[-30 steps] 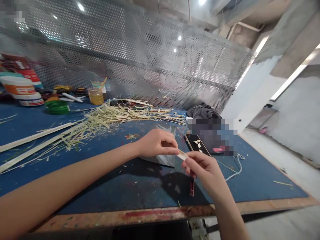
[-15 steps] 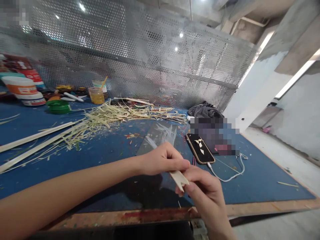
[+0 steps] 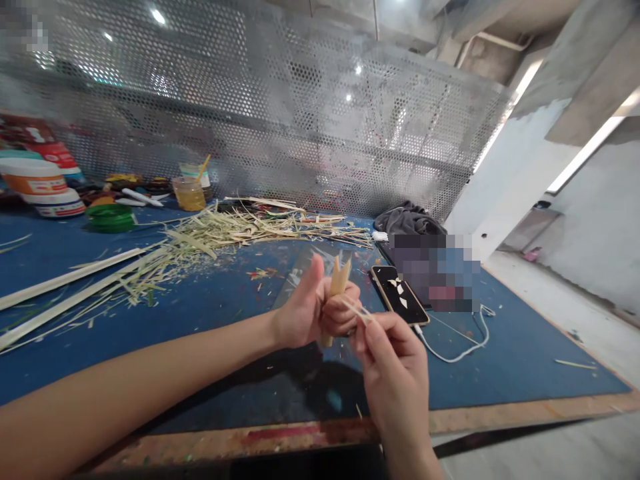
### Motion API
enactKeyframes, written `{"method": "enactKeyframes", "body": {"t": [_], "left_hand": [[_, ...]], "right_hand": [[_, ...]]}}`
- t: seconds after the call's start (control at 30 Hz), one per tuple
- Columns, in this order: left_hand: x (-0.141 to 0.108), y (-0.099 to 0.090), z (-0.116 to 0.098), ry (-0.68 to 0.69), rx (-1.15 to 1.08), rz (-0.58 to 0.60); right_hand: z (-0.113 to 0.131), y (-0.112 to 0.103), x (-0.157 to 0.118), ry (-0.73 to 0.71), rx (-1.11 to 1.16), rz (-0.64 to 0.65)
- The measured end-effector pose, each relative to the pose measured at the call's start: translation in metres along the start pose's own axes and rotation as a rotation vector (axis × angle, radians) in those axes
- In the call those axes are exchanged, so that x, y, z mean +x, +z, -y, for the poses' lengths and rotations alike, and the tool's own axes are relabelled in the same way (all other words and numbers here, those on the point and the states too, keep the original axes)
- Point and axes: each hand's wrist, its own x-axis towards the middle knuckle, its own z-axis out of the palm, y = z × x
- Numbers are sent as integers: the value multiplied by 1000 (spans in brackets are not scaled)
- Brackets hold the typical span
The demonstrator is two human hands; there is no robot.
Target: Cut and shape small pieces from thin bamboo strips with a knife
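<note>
My left hand is closed around a pale, flat bamboo-like strip, its thumb raised. The strip stands roughly upright, with a V-shaped notch at its top end and its lower end poking out below the fingers. Close beside it, my right hand pinches a thin pale sliver between thumb and fingers. The sliver points toward the left hand's fingers; whether it touches them I cannot tell. Both hands are above the blue tabletop near its front edge.
A heap of pale shavings lies at the back, with long strips to the left. Phone bears small scraps; its white cable curls rightward. Tubs, green tape roll, jar and dark cloth stand farther back.
The notched strip has turned from pointing down toward me to standing with its notch up in my left hand. My right hand has come away from the notch, holding the sliver.
</note>
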Motion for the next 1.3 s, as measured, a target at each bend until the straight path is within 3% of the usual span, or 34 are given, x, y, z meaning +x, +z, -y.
{"method": "enactKeyframes", "body": {"t": [0.1,0.33,0.57,0.67,0.77,0.87,1.03,1.17,1.3], "left_hand": [[1,2,-7,20,193,-34],[5,1,-5,-22,355,-41],[7,4,-3,8,423,49],[2,10,-5,82,490,-3],[-2,16,-6,107,540,-48],[-5,21,-5,62,692,-104],[-10,25,-3,3,948,-126],[-10,24,-3,5,1055,-135],[-8,20,-4,-12,1080,-146]], "right_hand": [[6,-6,7,6,-32,-147],[10,-4,8,58,198,26],[6,5,5,90,381,162],[10,2,4,125,382,143],[15,-3,2,148,342,33],[16,-5,0,74,176,-78],[18,-7,3,-241,-336,-187],[25,-15,6,-494,-678,-14],[33,-23,7,-600,-933,71]]}}
